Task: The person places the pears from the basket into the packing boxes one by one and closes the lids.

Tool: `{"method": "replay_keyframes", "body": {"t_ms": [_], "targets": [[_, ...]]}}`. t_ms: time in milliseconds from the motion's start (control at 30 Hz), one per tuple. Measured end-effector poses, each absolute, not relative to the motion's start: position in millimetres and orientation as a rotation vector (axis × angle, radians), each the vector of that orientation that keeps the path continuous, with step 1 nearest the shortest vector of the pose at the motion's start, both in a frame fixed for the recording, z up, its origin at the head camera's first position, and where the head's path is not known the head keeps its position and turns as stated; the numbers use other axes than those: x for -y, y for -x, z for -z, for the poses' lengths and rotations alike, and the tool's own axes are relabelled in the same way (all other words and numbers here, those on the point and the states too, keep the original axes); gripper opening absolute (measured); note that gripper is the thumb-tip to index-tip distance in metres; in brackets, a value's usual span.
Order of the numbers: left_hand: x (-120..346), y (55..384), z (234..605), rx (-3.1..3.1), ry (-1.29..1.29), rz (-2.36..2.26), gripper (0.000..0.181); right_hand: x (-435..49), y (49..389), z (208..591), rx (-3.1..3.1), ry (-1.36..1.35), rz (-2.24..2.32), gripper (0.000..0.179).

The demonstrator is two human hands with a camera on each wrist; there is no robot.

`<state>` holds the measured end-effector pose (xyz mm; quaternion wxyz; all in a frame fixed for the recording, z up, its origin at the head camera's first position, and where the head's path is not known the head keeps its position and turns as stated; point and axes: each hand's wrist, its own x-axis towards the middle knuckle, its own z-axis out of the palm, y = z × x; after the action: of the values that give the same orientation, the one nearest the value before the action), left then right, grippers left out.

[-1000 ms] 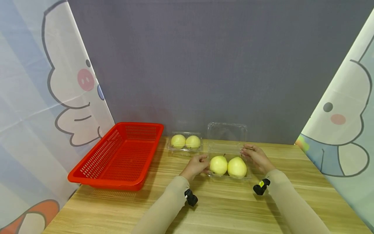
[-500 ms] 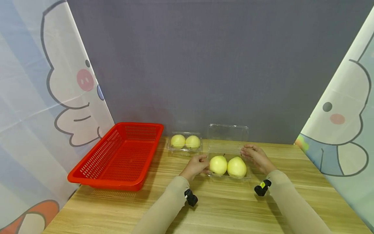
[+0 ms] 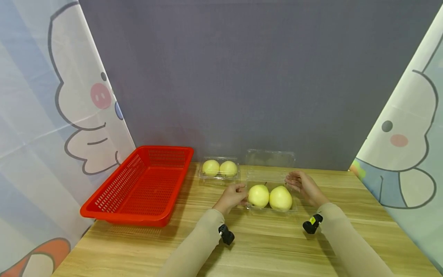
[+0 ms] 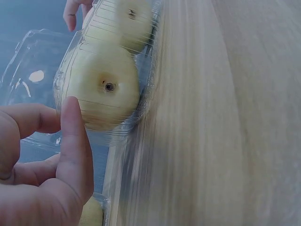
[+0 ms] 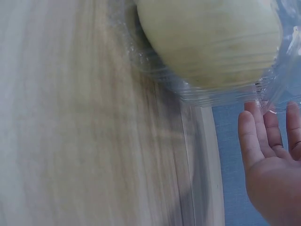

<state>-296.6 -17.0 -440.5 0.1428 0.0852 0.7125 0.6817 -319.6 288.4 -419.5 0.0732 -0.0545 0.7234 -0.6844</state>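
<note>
A clear plastic clamshell box [image 3: 254, 208] lies on the table with its lid [image 3: 270, 157] raised at the back. Two yellow pears sit side by side in it, a left pear [image 3: 258, 196] and a right pear [image 3: 280, 198], stems up. At the box's left end, my left hand [image 3: 232, 197] pinches the rim between thumb [image 4: 75, 155] and forefinger. My right hand [image 3: 306, 187] is at the back right corner, its fingers [image 5: 251, 136] fairly straight and the tips right at the box's edge.
A red slotted plastic basket [image 3: 159, 218] stands on the left of the wooden table [image 3: 263, 246]. Behind my left hand, a closed clear box [image 3: 219, 177] holds two more pears. A grey cloth wall [image 3: 221, 77] rises at the table's back edge.
The raised lid's top edge has dropped a little. My right hand has turned slightly and its fingers have loosened. The left hand and both pears stay put.
</note>
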Motion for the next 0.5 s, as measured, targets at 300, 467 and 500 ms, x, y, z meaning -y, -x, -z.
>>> {"method": "replay_keyframes", "body": {"t_ms": [300,467,500], "targets": [[17.8,296.8,441.8,-2.048,-0.249,-1.978,0.055,-289.7,319.2,418.9,-2.176,0.119,2.071,0.064],[17.0,296.9,441.4,-2.043,-0.237,-1.983,0.055,-290.9,318.0,417.4,-2.231,0.137,2.026,0.066],[16.8,296.9,441.3,-2.045,-0.239,-1.980,0.055,-291.0,317.9,417.0,-2.244,0.144,2.009,0.067]]}}
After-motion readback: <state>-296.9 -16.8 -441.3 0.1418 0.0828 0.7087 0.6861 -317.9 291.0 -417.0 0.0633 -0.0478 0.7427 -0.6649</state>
